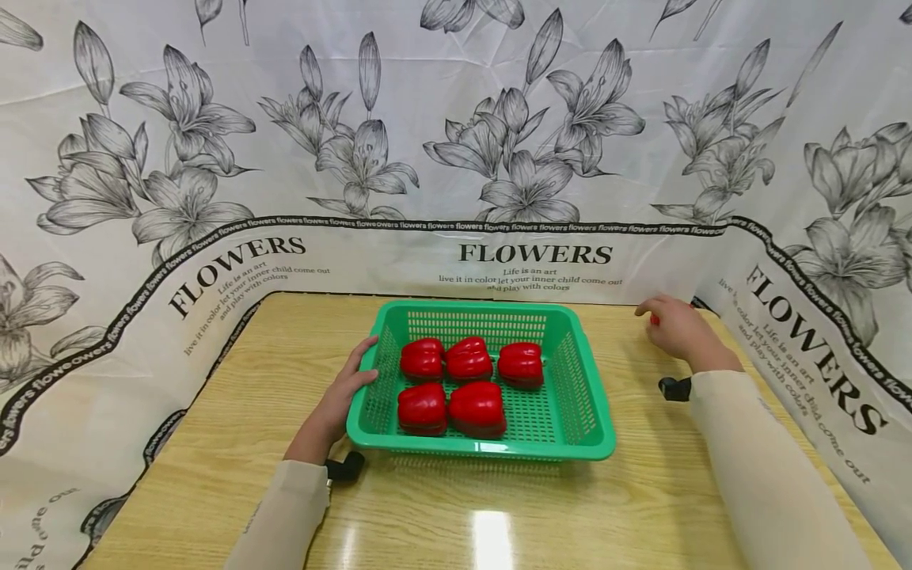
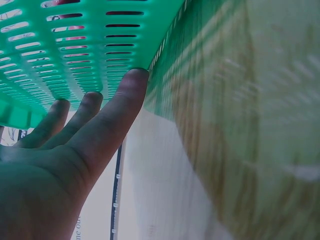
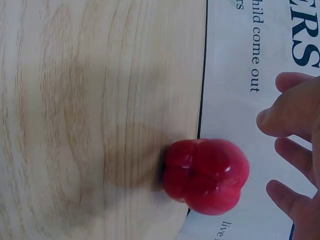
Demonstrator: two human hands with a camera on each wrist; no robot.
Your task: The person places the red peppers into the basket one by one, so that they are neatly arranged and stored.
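Observation:
Several glossy red bell peppers (image 1: 476, 409) sit in two rows inside a green plastic basket (image 1: 499, 447) on the table. My left hand (image 1: 339, 400) grips the basket's left side: two digits lie over its rim in the head view, while three fingers (image 2: 107, 120) press its slotted outer wall in the left wrist view. At the back right, my right hand (image 1: 677, 328) hovers over another red bell pepper (image 3: 207, 175), mostly hidden beneath it in the head view. The right wrist view shows that hand's fingers (image 3: 295, 107) spread and apart from the pepper.
The wooden table (image 1: 235, 396) is bordered at its back and sides by a white cloth (image 1: 399, 269) printed with flowers and lettering. The lone pepper stands close to the table's edge by the cloth. Black wrist cameras (image 1: 674, 389) sit below both hands.

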